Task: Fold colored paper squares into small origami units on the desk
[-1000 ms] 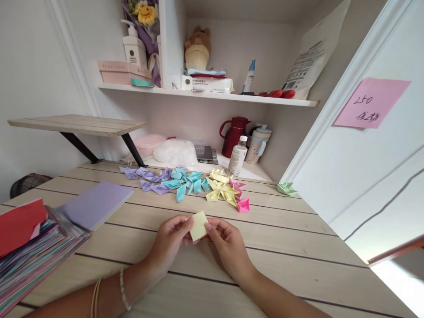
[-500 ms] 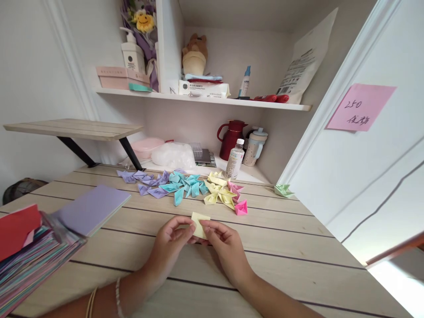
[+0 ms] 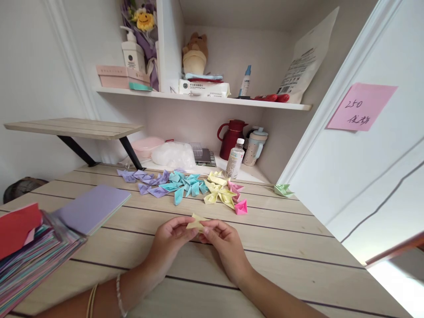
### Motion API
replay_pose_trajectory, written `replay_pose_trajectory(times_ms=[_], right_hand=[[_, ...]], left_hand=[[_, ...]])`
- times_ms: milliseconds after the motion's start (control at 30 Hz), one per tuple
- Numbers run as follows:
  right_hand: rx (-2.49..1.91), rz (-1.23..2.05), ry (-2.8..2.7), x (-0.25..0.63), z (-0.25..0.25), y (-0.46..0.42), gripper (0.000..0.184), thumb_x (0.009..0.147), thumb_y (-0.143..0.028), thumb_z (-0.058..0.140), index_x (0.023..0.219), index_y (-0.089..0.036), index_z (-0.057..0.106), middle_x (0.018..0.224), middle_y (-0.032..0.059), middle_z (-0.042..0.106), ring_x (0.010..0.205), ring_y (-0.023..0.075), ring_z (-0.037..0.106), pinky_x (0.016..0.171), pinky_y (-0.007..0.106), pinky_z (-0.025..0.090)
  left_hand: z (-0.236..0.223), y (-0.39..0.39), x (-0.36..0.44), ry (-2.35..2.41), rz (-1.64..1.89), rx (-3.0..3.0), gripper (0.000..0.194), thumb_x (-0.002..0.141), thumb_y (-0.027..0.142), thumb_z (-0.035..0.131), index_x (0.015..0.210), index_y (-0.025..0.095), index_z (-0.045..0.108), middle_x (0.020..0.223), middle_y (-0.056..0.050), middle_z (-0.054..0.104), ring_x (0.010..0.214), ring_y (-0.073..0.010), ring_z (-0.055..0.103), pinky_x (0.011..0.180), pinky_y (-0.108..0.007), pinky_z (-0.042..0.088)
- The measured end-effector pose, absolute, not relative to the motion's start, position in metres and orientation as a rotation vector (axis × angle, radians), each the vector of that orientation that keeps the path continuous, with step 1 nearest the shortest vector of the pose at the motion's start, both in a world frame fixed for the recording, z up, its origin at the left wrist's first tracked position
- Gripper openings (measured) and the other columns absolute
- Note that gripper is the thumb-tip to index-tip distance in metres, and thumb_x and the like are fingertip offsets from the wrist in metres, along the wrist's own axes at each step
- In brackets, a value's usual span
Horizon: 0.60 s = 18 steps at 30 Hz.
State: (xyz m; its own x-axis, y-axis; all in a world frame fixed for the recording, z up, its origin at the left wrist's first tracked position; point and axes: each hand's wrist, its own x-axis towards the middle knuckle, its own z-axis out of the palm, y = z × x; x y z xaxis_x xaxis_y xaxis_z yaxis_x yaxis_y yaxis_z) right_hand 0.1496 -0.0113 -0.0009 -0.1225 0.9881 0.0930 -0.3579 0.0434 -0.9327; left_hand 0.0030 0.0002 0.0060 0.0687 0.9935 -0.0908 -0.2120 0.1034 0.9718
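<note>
A small folded piece of pale yellow paper (image 3: 196, 223) is held up between my two hands, just above the wooden table. My left hand (image 3: 172, 236) pinches its left side between thumb and fingers. On the other side, my right hand (image 3: 221, 240) grips the paper with thumb and forefinger. The fingertips cover part of the folds. Beyond my hands lie folded paper boats in groups: purple ones (image 3: 157, 191), teal ones (image 3: 179, 195), yellow ones (image 3: 226, 197) and pink ones, the nearest a bright pink boat (image 3: 241, 207).
At the left lie a stack of purple paper (image 3: 99, 205) and a sleeve of coloured sheets (image 3: 36, 265) with a red piece (image 3: 18, 229) on top. A light green boat (image 3: 283, 190) sits far right. A bottle (image 3: 235, 160) and a red jug (image 3: 230, 139) stand at the back.
The yellow paper has gone from an upright, flat-looking rectangle to a lower, tilted shape with its folds bent between my fingers. Both hands stay in nearly the same place.
</note>
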Motion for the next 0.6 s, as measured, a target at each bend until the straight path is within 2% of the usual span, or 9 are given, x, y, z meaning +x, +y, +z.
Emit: replay_pose_trajectory(times_ms=[167,300,433,600], right_hand=[[-0.812,1.478,-0.998,0.1517,-0.0034,-0.0092,0.021,0.067,-0.034,0.071,0.076,-0.016,0.065,0.070,0.0017,0.065,0.060,0.0111,0.056,0.059,0.024,0.045],[-0.769,1.537,-0.974,0.1526,-0.0003,-0.0093,0.017,0.069,-0.030,0.070,0.079,-0.018,0.064,0.078,0.0016,0.066,0.069,0.0124,0.059,0.064,0.024,0.045],[-0.759,1.592,-0.941,0.1535,0.0018,-0.0088,0.014,0.069,-0.030,0.070,0.072,-0.019,0.063,0.078,0.0000,0.063,0.074,0.0141,0.059,0.067,0.026,0.044],[-0.773,1.535,-0.914,0.1545,-0.0057,-0.0054,0.017,0.065,-0.031,0.073,0.064,-0.017,0.062,0.097,0.0004,0.058,0.074,0.0123,0.055,0.068,0.025,0.042]], left_hand=[[0.0076,-0.0014,0.0034,1.068,1.139,1.030,0.031,0.057,0.029,0.076,0.082,0.013,0.067,0.077,-0.008,0.072,0.074,-0.0206,0.065,0.073,-0.030,0.049],[0.0090,-0.0016,0.0033,1.058,1.140,1.032,0.030,0.058,0.031,0.075,0.080,0.012,0.066,0.078,-0.008,0.071,0.074,-0.0217,0.065,0.074,-0.032,0.048],[0.0064,-0.0004,0.0029,1.080,1.148,1.068,0.026,0.057,0.030,0.075,0.075,0.014,0.067,0.072,-0.005,0.070,0.069,-0.0180,0.064,0.068,-0.027,0.048],[0.0017,-0.0012,0.0030,1.069,1.096,1.176,0.024,0.056,0.027,0.076,0.073,0.014,0.067,0.069,-0.004,0.068,0.066,-0.0155,0.060,0.062,-0.023,0.045]])
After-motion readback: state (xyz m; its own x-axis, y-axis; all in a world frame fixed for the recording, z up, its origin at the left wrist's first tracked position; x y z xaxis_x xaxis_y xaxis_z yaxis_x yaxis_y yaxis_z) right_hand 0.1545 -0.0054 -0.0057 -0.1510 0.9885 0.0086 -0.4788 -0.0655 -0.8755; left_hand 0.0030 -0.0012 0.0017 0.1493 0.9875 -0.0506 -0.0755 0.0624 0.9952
